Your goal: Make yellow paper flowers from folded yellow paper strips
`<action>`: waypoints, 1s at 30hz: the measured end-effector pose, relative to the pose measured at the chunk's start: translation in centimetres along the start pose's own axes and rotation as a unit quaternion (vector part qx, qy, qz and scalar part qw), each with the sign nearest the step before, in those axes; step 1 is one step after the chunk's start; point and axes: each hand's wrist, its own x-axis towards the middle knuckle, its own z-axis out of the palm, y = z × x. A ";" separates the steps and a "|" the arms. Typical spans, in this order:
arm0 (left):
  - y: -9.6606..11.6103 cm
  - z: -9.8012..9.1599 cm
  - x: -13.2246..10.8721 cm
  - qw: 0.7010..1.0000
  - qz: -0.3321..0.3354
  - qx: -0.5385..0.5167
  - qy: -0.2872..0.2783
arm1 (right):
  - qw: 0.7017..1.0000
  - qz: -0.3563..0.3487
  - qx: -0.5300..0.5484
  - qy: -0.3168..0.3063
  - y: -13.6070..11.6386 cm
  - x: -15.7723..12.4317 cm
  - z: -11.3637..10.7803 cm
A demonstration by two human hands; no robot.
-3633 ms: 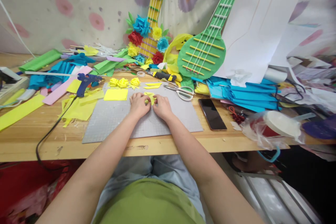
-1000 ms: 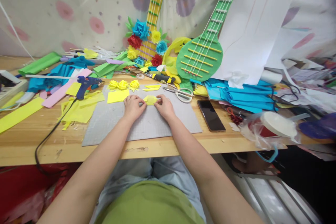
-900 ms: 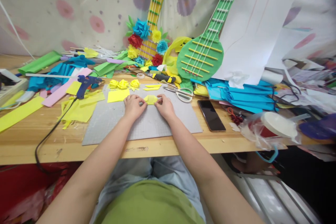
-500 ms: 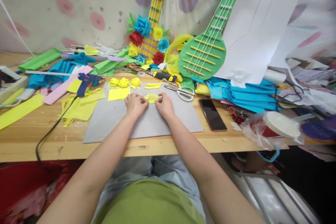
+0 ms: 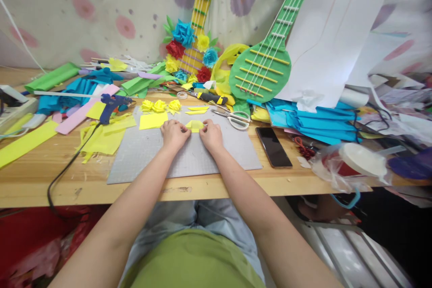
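Between my two hands is a small folded piece of yellow paper (image 5: 195, 126), just above the grey cutting mat (image 5: 141, 157). My left hand (image 5: 174, 135) pinches its left end and my right hand (image 5: 211, 135) pinches its right end, both with curled fingers. A flat yellow paper sheet (image 5: 151, 121) lies beside my left hand. Behind it sit several yellow paper flowers (image 5: 159, 106). Narrow folded yellow strips (image 5: 197, 110) lie beyond the held paper. White-handled scissors (image 5: 239, 120) rest to the right of my right hand.
A blue glue gun (image 5: 110, 107) with a black cord stands left of the mat. To the right lie a phone (image 5: 273, 147) and a plastic-wrapped cup (image 5: 354, 162). A green paper instrument (image 5: 261, 72) and a yellow one (image 5: 202, 4) lean behind, among blue paper piles (image 5: 313, 121).
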 end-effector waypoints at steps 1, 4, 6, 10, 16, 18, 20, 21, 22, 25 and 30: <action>0.0 0.0 0.0 1.000 0.000 -0.002 0.002 | 1.000 -0.001 -0.001 0.001 0.0 0.0 0.0; -0.1 0.1 0.0 1.000 0.001 -0.007 0.006 | 1.000 -0.003 -0.006 0.003 -0.1 0.0 0.0; -0.1 0.1 0.0 1.000 0.005 -0.006 0.003 | 1.000 -0.003 -0.008 0.002 -0.1 0.0 0.0; -0.1 0.1 0.0 1.000 0.011 -0.007 0.001 | 1.000 0.000 -0.011 0.003 -0.1 0.0 -0.1; -0.1 0.1 0.0 1.000 0.002 -0.008 0.002 | 1.000 0.001 -0.015 0.001 -0.2 0.0 -0.1; 0.0 0.1 0.0 1.000 0.002 -0.009 0.000 | 1.000 -0.001 -0.017 0.003 -0.2 0.0 -0.1; 0.0 0.1 0.0 1.000 0.003 -0.015 -0.001 | 1.000 -0.005 -0.022 0.004 -0.1 0.0 -0.1; 0.1 0.0 0.0 1.000 0.009 -0.018 -0.001 | 1.000 -0.006 -0.025 0.004 -0.1 0.0 -0.1; 0.2 0.0 0.0 1.000 0.019 -0.018 -0.002 | 1.000 -0.007 -0.027 0.003 -0.1 0.0 -0.1; 0.3 0.0 0.0 0.998 0.055 -0.008 -0.005 | 0.999 -0.011 -0.031 0.001 -0.2 -0.1 -0.2; 0.4 0.3 -0.1 0.998 0.057 -0.006 0.010 | 0.999 -0.023 -0.037 0.003 -0.3 -0.2 -0.1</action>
